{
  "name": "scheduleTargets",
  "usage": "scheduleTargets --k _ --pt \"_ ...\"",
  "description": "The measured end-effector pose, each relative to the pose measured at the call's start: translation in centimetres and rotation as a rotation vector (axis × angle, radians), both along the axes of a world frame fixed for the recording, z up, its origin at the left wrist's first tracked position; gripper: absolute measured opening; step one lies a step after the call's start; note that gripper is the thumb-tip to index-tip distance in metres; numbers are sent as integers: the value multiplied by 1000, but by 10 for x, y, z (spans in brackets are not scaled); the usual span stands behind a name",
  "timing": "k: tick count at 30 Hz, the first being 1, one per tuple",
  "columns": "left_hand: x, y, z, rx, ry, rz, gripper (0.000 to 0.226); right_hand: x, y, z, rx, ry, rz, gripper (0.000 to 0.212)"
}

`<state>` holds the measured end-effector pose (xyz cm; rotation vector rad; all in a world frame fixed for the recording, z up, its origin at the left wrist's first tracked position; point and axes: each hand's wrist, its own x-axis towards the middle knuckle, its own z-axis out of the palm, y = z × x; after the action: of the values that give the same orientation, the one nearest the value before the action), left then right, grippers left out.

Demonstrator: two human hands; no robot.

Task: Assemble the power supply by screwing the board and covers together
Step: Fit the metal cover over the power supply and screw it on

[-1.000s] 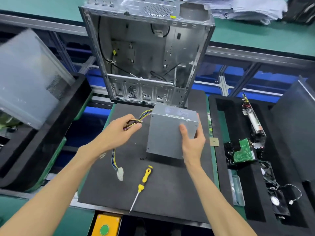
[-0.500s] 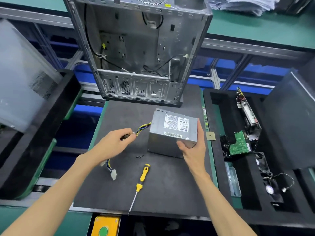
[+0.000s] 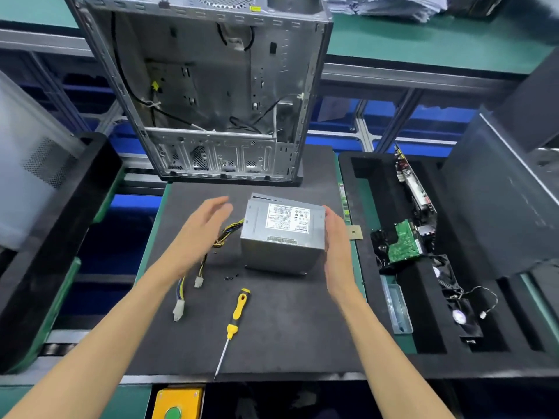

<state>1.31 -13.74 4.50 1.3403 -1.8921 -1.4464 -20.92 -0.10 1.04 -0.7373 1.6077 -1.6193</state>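
Head cam: the power supply box (image 3: 282, 237) sits on the dark mat (image 3: 287, 328), label side up, just in front of the open PC case (image 3: 205, 95). My right hand (image 3: 337, 243) lies flat against the box's right side, fingers straight, not curled round it. My left hand (image 3: 201, 229) is spread loose w/ fingers straight, near the box's left side but not touching it, and it holds nothing. It's a bit blurry.

The wires (image 3: 225, 234) come out of the box's left side and trail over the mat to two white plugs (image 3: 178, 309). The yellow screwdriver (image 3: 234, 320) lies on the mat in front of the box, tip toward me. A few tiny black screws (image 3: 231, 277) (I think they're screws, too small to be sure) lie just by the box's front.

I'd guess the box is heavy for its size, hard metal, smooth and a bit slippy, w/ sharp-ish edges. Best to take it w/ both hands, one palm on each side wall, not by the wires, which are soft and could pull loose. The wires may drag and knock the small screws about, so go slow.
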Motion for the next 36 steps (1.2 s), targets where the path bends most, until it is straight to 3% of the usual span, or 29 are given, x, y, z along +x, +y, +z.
scheduleTargets --k 2,6,8,11,19,32,34,36 --pt "-23 0 13 99 51 -5 64 -4 -9 10 83 -118 -18 59" --pt "-48 4 13 96 63 -37 35 -2 -9 15 113 -156 -26 38" --pt "-48 6 12 112 93 -18 19 -1 -9 13 102 -183 -4 38" --pt "-48 7 16 173 130 -54 47 -3 -11 12 89 -220 31 39" --pt "-49 -2 12 236 198 -19 19 -9 -11 9 70 -287 99 41" --pt "-56 7 9 -9 108 52 20 9 -17 9 99 40 -113 22" --pt "-52 3 11 -30 35 -45 31 9 -19 9 94 68 -127 25" --pt "-49 0 15 -104 -64 -221 70 8 -20 9 79 93 -139 31"
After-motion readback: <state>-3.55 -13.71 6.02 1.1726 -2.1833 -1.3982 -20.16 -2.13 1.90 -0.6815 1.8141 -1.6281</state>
